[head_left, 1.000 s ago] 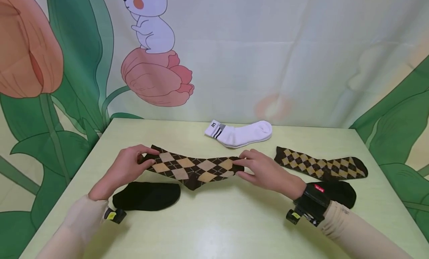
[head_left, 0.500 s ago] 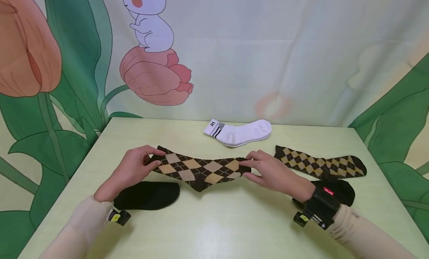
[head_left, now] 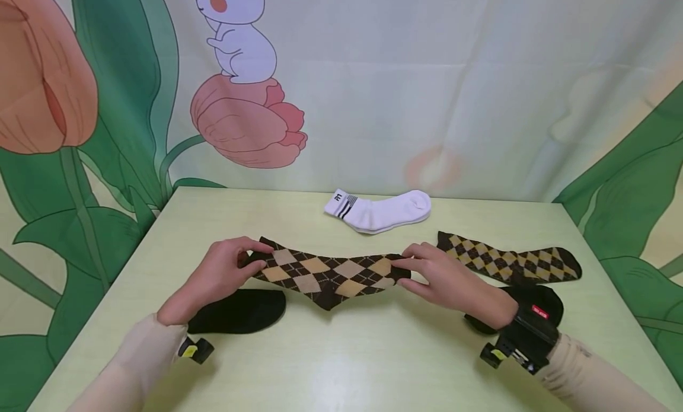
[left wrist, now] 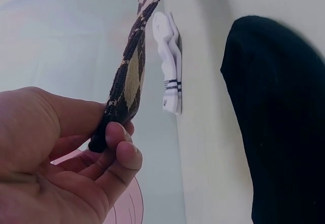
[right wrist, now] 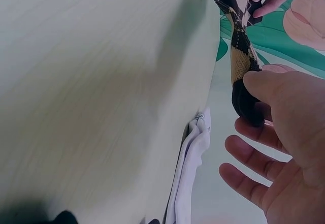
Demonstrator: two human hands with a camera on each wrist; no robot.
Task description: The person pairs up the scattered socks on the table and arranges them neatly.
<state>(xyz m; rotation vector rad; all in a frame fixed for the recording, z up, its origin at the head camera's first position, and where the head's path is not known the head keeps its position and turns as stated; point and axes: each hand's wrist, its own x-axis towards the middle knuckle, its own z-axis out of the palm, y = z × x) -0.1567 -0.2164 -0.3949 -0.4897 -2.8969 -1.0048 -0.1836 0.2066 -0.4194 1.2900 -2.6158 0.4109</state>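
Note:
An argyle sock in dark brown, tan and beige is stretched between my two hands, held above the table with its heel hanging down. My left hand pinches the cuff end between thumb and fingers, as the left wrist view also shows at the sock's cuff. With thumb and forefinger my right hand pinches the dark toe end, its other fingers apart from the fabric. Under my left wrist lies a black sock, partly hidden by that hand.
White socks with black stripes lie at the table's back edge. A second argyle sock, with smaller yellowish diamonds, lies to the right. Below it, another black sock is partly covered by my right wrist. A printed curtain hangs behind the table.
Both hands have moved to the right and slightly toward me, carrying the argyle sock between them. The socks on the table have stayed in place.

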